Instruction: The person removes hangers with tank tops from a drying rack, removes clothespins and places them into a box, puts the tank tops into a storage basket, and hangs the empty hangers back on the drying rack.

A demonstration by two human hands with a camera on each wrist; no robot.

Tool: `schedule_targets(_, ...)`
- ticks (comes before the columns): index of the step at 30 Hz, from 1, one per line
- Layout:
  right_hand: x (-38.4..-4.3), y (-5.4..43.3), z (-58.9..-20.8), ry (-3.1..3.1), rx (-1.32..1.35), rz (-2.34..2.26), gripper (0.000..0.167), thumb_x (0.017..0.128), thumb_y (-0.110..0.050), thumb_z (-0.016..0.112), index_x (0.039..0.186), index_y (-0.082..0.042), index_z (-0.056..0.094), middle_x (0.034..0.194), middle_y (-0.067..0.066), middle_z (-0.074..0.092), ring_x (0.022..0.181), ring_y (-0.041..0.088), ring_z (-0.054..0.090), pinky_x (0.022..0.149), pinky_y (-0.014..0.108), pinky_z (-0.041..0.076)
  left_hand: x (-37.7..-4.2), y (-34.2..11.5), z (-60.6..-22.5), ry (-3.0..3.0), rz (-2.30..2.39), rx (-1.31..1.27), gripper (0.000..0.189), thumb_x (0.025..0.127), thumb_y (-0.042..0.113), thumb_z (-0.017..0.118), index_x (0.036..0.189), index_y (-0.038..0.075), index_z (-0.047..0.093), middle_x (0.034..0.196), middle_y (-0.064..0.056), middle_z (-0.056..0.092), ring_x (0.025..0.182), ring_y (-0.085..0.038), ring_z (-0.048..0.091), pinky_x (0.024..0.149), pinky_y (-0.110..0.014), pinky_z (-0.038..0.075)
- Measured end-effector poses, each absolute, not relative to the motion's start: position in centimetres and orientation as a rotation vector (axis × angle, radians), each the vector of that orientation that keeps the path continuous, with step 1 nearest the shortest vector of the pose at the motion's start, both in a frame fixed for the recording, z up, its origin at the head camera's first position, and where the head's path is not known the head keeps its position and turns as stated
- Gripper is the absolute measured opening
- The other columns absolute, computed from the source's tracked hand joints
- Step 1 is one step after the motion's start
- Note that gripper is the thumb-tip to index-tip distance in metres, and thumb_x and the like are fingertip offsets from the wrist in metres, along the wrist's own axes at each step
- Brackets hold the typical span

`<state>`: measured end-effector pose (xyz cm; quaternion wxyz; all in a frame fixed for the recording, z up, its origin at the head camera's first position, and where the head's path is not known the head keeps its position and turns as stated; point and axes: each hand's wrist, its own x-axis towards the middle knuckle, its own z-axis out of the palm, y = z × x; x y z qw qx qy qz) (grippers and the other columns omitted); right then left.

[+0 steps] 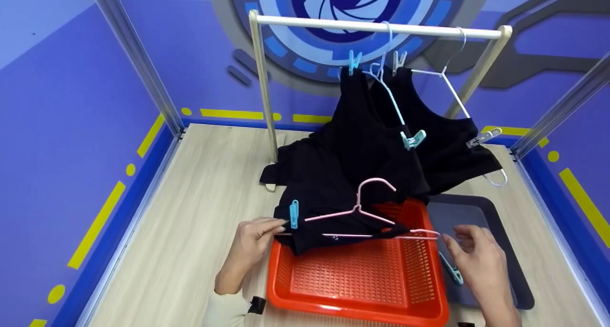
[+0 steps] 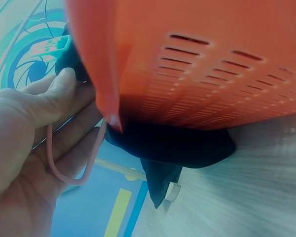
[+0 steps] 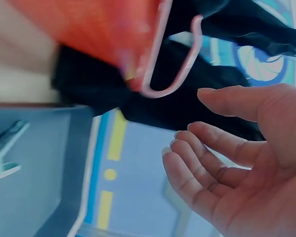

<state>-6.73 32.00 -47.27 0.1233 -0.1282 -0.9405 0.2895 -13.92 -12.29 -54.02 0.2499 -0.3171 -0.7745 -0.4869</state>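
Note:
A black garment lies over a pink hanger at the back of a red basket. At the hanger's left end, a blue clothespin is clipped on the cloth. My left hand pinches the garment's edge beside that clothespin; in the left wrist view the hanger's pink loop crosses its fingers. My right hand is just off the hanger's right end, fingers loosely bent with nothing between them. Below it, a teal clothespin lies in a dark grey tray.
Behind the basket stands a rack with a pale rail. Two black tops hang there on a blue hanger and a white hanger, held by several clothespins. Metal posts and printed walls enclose the wooden tabletop.

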Motion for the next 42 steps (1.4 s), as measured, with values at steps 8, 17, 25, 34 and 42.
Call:
schedule_targets(8, -6.2, 29.8, -45.0, -2.653, -0.204, 0.822, 0.029, 0.092, -0.008, 0.085, 0.116, 0.001, 0.072, 0.111, 0.017, 0.069, 0.096, 0.033, 0.071, 0.077, 0.007, 0.044, -13.8, -12.1, -54.0, -2.134, -1.345, -0.831, 0.017, 0.085, -0.010, 0.080, 0.100, -0.003, 0.082, 0.096, -0.011, 0.080, 0.081, -0.029, 0.078, 0.076, -0.032, 0.063)
schedule_targets(17, -6.5, 27.2, -44.4, -2.486, 0.101, 0.878, 0.027, 0.085, 0.002, 0.088, 0.109, -0.001, 0.075, 0.102, 0.008, 0.073, 0.083, 0.024, 0.072, 0.078, 0.005, 0.047, -13.7, -12.3, -53.9, -2.158, -1.325, -0.816, 0.018, 0.084, -0.011, 0.081, 0.100, -0.003, 0.083, 0.096, -0.010, 0.080, 0.083, -0.027, 0.078, 0.077, -0.031, 0.063)
schedule_targets(25, -7.5, 23.6, -43.6, -2.401, 0.406, 1.000, 0.030, 0.080, 0.009, 0.089, 0.103, -0.003, 0.075, 0.100, 0.003, 0.072, 0.081, 0.019, 0.073, 0.076, 0.012, 0.055, -13.6, -12.4, -53.9, -2.176, -1.332, -0.822, 0.018, 0.085, -0.011, 0.081, 0.101, -0.002, 0.083, 0.098, -0.011, 0.080, 0.086, -0.025, 0.078, 0.080, -0.027, 0.062)
schedule_targets(34, -8.3, 19.5, -42.7, -2.342, 0.684, 1.056, 0.034, 0.080, 0.005, 0.090, 0.106, -0.008, 0.074, 0.102, -0.001, 0.072, 0.088, 0.015, 0.071, 0.080, 0.018, 0.056, -13.7, -12.4, -53.9, -2.166, -1.314, -0.816, 0.018, 0.084, -0.009, 0.081, 0.100, -0.001, 0.083, 0.096, -0.010, 0.081, 0.084, -0.026, 0.078, 0.078, -0.029, 0.062)
schedule_targets(42, -9.4, 16.3, -42.1, -2.340, 0.831, 1.093, 0.030, 0.082, 0.004, 0.089, 0.106, -0.004, 0.073, 0.101, 0.001, 0.070, 0.090, 0.017, 0.071, 0.078, 0.032, 0.061, -13.6, -12.3, -53.9, -2.183, -1.309, -0.810, 0.017, 0.085, -0.009, 0.081, 0.100, -0.002, 0.083, 0.097, -0.011, 0.080, 0.084, -0.029, 0.078, 0.078, -0.032, 0.063)
